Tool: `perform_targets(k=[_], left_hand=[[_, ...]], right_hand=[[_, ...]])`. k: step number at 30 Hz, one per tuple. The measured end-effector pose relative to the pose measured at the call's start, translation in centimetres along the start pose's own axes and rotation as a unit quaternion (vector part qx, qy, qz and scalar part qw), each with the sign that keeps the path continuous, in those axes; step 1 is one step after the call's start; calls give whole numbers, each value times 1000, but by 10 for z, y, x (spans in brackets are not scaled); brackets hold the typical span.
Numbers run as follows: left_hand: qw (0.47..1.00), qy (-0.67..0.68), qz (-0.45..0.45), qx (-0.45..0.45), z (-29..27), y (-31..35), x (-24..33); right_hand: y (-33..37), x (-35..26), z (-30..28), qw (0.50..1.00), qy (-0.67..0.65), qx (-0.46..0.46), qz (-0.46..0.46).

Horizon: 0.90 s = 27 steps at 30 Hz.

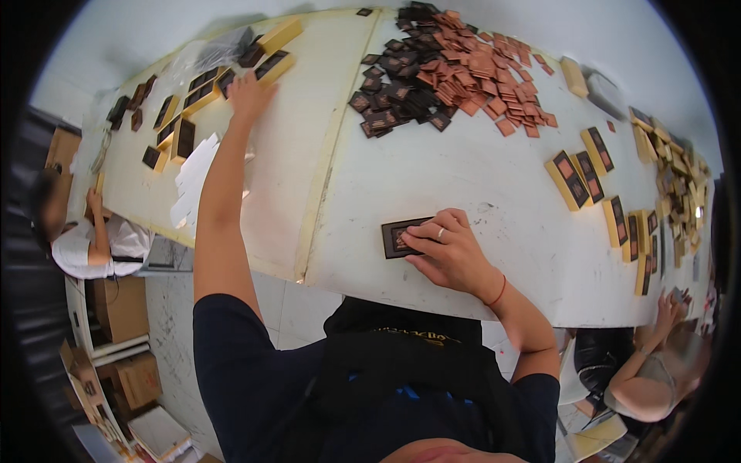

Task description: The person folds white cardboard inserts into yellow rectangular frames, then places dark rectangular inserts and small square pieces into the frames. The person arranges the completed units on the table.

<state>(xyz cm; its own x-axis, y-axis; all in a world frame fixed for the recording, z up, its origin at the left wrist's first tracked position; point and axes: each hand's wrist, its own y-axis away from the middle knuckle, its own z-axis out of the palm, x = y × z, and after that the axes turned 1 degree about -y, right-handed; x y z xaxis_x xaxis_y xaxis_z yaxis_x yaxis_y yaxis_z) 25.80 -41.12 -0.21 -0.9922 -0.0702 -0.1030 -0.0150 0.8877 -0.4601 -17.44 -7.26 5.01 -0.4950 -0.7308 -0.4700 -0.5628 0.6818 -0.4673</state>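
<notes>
My left arm is stretched out to the far left. Its hand is at a row of dark-topped boxes with gold sides, fingers extended beside a small dark box; the contact is hard to make out. Close to the table's front edge, a dark rectangular box lies flat with a brown square piece in it. My right hand is closed over its right end, fingers on the top and thumb along the near side. A ring and a red cord are on that hand and wrist.
A large pile of dark and copper-brown squares spreads over the table's back. Filled gold-sided boxes stand at right, near a heap of gold boxes. White sheets lie under my left arm. Other people sit at both table ends.
</notes>
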Motion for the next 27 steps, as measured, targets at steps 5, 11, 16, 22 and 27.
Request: perform_targets(k=[5, 11, 16, 22, 27], left_hand=[[983, 114, -131, 66, -37, 21, 21], [823, 564, 67, 25, -121, 140, 135], [834, 473, 221, -179, -163, 211, 190], [796, 529, 166, -243, -162, 214, 179], [793, 532, 181, -235, -162, 212, 184]], right_hand=[[5, 21, -13, 997, -5, 62, 39], [-51, 122, -16, 976, 79, 166, 118], [-82, 173, 0, 972, 136, 109, 160], [-57, 126, -30, 862, -350, 108, 351], [-39, 84, -35, 866, -365, 40, 340]])
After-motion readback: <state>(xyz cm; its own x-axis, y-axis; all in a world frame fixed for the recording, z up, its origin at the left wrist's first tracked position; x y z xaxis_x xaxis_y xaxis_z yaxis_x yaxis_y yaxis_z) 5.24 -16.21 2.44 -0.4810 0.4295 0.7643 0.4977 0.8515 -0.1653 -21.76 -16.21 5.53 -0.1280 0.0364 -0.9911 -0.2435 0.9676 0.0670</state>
